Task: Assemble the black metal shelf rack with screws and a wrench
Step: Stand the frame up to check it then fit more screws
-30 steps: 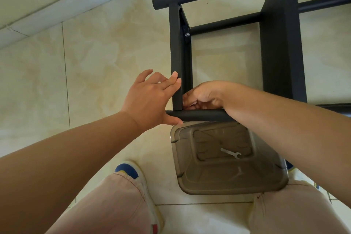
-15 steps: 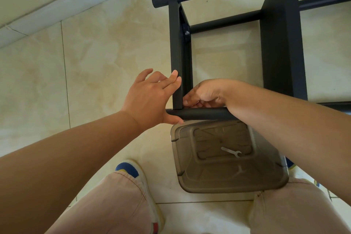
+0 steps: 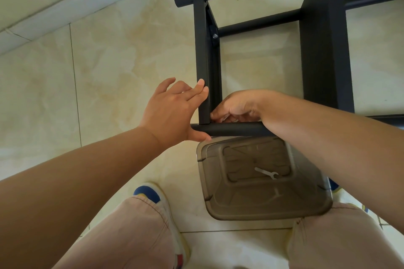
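Left hand [image 3: 172, 111] grip open, straight fingers pressed on black rack [image 3: 325, 50] upright, thumb under near tube. Right hand [image 3: 236, 106] fingers curled, pinching at corner joint; item hidden. Rack stands on floor [image 3: 109, 61]. Wrench [image 3: 267, 173] lies in translucent bin [image 3: 264, 207] below tube.

Matt black metal rack [image 3: 206, 54], translucent smoky plastic bin [image 3: 306, 207], glossy marbled floor tiles [image 3: 122, 54]

translucent brown plastic bin [image 3: 262, 207] on beige tiled floor [image 3: 109, 61]; blue-toed shoe [image 3: 150, 194]; pale baseboard [image 3: 65, 2].
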